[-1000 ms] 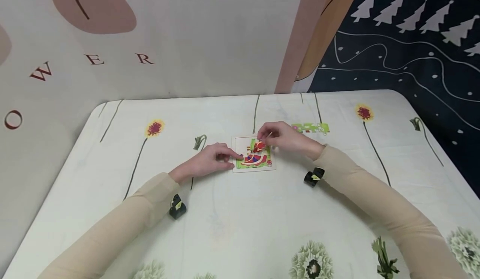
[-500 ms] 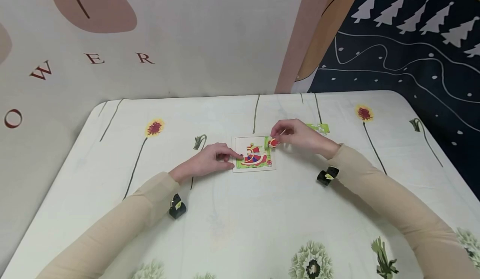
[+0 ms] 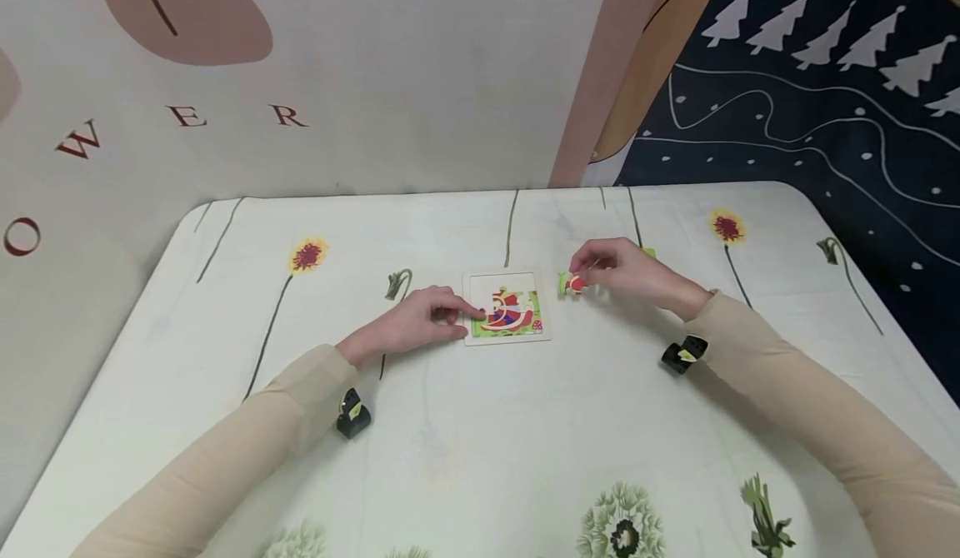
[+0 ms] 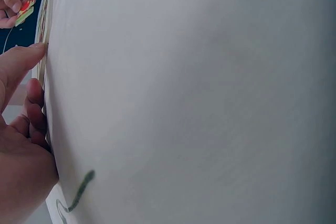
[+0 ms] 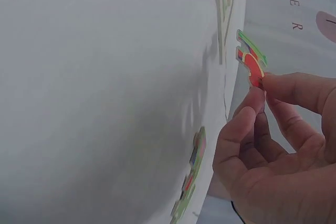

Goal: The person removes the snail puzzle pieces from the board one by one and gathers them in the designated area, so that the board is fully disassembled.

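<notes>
A small square jigsaw puzzle board [image 3: 491, 286] lies on the table, its lower part filled with red and green pieces and its upper left bare. My left hand [image 3: 420, 321] rests at the board's left side, index finger stretched onto it and thumb at the edge. To the right of the board, my right hand [image 3: 633, 273] pinches a green and red puzzle piece [image 3: 564, 285] between thumb and fingertips. In the right wrist view that puzzle piece [image 5: 253, 65] is held up off the table.
Several joined puzzle pieces [image 5: 190, 177] lie on the cloth below the right hand, mostly hidden behind it in the head view. A white flowered cloth [image 3: 465, 433] covers the table. Printed fabric [image 3: 420, 75] hangs behind it.
My right hand has moved right, carrying the puzzle piece from over the board to beside it, and now covers most of the loose pieces behind. My left hand has stayed put.
</notes>
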`<control>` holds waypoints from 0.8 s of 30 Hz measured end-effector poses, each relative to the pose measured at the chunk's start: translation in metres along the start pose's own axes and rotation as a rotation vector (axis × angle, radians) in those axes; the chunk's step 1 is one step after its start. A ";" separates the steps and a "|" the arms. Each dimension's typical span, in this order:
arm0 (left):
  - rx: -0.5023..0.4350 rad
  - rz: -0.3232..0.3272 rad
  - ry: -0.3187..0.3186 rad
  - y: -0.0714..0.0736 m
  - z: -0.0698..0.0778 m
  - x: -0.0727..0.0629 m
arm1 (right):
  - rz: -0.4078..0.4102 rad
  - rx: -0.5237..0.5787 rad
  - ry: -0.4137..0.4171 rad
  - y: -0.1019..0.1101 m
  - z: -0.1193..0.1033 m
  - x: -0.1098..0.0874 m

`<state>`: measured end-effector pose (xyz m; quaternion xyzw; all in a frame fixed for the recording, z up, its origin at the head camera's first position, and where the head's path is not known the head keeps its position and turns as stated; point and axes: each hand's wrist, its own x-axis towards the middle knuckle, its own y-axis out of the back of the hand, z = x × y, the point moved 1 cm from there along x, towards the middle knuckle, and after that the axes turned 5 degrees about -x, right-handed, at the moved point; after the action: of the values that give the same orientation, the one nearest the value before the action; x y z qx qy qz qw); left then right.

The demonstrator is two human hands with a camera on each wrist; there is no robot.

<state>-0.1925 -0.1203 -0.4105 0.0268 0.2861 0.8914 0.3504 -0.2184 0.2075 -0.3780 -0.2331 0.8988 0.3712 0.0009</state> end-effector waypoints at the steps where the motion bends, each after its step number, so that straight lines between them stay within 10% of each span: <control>1: 0.001 0.001 -0.002 0.000 0.000 0.000 | 0.003 -0.004 -0.001 0.001 0.001 -0.001; 24: 0.012 0.008 -0.024 0.000 0.000 0.000 | 0.053 -0.054 -0.062 0.020 0.023 -0.011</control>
<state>-0.1929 -0.1205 -0.4107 0.0408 0.2872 0.8907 0.3501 -0.2210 0.2391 -0.3793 -0.1973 0.8938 0.4024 0.0125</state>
